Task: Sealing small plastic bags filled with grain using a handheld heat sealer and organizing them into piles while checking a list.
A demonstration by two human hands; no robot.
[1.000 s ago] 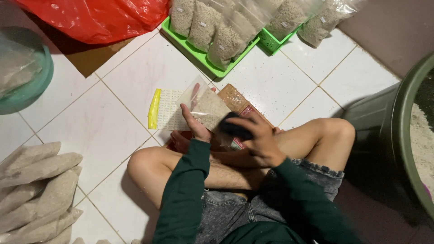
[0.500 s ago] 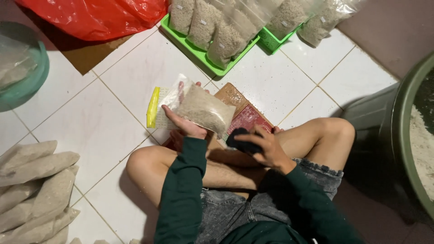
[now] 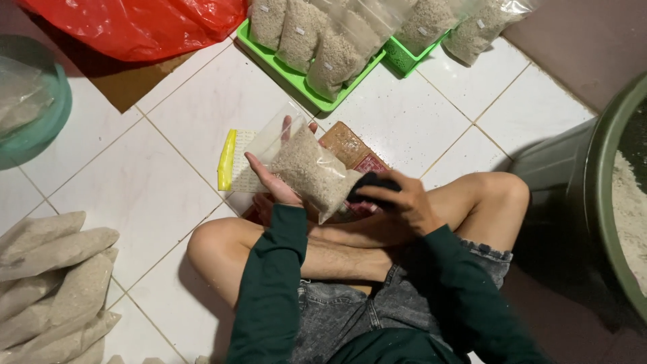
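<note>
**A bag of grain held up over the floor**

At the far left lies a pile of filled clear plastic bags [image 3: 47, 283] on the white tiled floor [image 3: 155, 182]. A flat yellow-edged stack of empty bags [image 3: 232, 162] lies just beside the left hand [image 3: 273, 185]. Its grip is closed around a clear plastic bag of pale grain [image 3: 306, 172], lifted higher than half a second ago. The right hand [image 3: 397, 202] clutches a small black thing [image 3: 371, 183]. A green plastic tray [image 3: 296, 74] of bags sits behind; a big green tub [image 3: 606, 202] stands right.

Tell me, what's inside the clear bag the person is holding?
The clear bag in the left hand holds pale, grainy stuff filling its lower part; its top is empty. What kind of grain it is can't be told. The right hand covers a dark object.
</note>
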